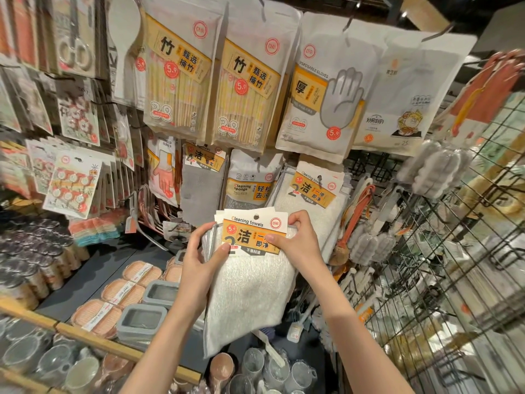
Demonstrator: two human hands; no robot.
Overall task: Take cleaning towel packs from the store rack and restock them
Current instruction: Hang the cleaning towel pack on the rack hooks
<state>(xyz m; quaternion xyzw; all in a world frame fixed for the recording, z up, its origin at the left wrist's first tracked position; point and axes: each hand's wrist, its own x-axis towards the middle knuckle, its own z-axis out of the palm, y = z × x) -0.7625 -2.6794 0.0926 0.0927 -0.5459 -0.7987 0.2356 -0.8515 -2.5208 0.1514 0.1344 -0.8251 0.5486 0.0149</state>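
The fingers (208, 231) of the left hand (200, 258) curl round the left edge of a stack of cleaning towel packs (250, 282), thumb pressed on the front by the big "2", the other fingers wrapped behind. The right hand (295, 241) pinches the top right corner of the card header (255, 233): its thumb lies across the orange label and its fingertips hook over the upper edge.

The stack is held in the air in front of the rack, just below the hanging packs. Its long axis runs up and down, leaning a little to the left at the bottom. The header is at the top and faces the person; the white cloth hangs down between the forearms. How many packs are in the stack I can't tell, though several card edges fan out behind the front one.

Both forearms rise from below, the left from the lower middle, the right from the lower right, wrists bent in towards each other.

Just behind the right hand another white towel pack (312, 194) hangs on the rack, beside a cleaning sponge pack (251, 180) and a grey cloth pack (203, 180). A wire grid panel (443, 251) stands to the right.
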